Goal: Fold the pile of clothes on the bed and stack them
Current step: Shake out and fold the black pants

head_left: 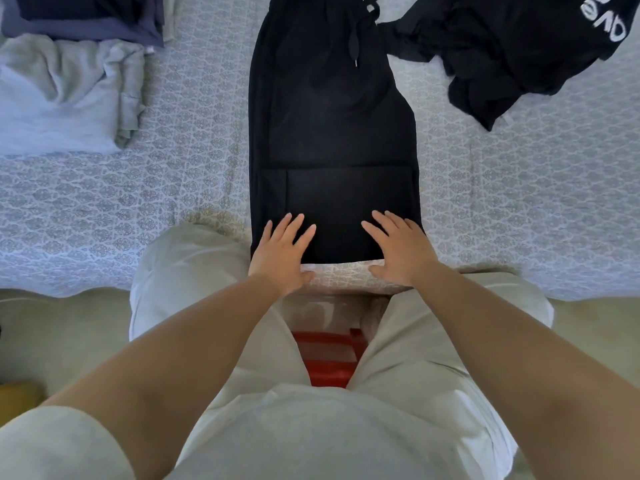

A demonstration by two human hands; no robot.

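Both palms down flat now: left hand and right hand, fingers spread, pressing the near hem of the black trousers. They lie long and straight from six o'clock up to twelve on the patterned bedspread, drawstring trailing near the top, the bottom end folded up over itself. At two o'clock, a crumpled black garment with white lettering, cut off, unreadable. At ten o'clock a rumpled grey top; beyond it, folded dark clothes.
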